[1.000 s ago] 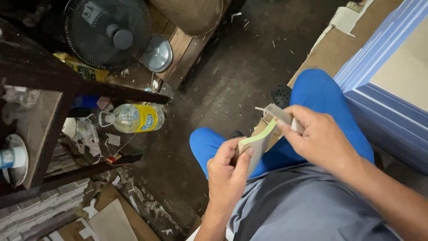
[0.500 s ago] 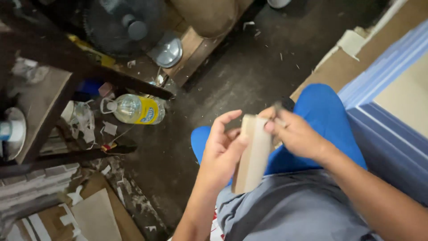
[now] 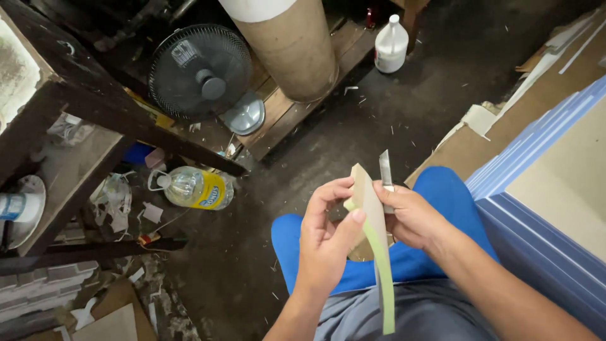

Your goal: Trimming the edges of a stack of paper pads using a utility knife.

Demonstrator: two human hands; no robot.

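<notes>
Upright, tan strip (image 3: pixel 368 202), long axis vertical

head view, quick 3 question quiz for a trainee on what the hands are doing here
1. True or false: the left hand and the right hand both grip the tan board piece.
2. Which thing sticks up from the right hand, behind the board piece? A) a metal blade B) a paintbrush C) a spoon
3. Fill in: a pale ____ strip hangs down from the board piece, over the person's lap.

Key
1. True: left thumb and fingers pinch its near edge, the right hand holds the far side.
2. A
3. green
</notes>
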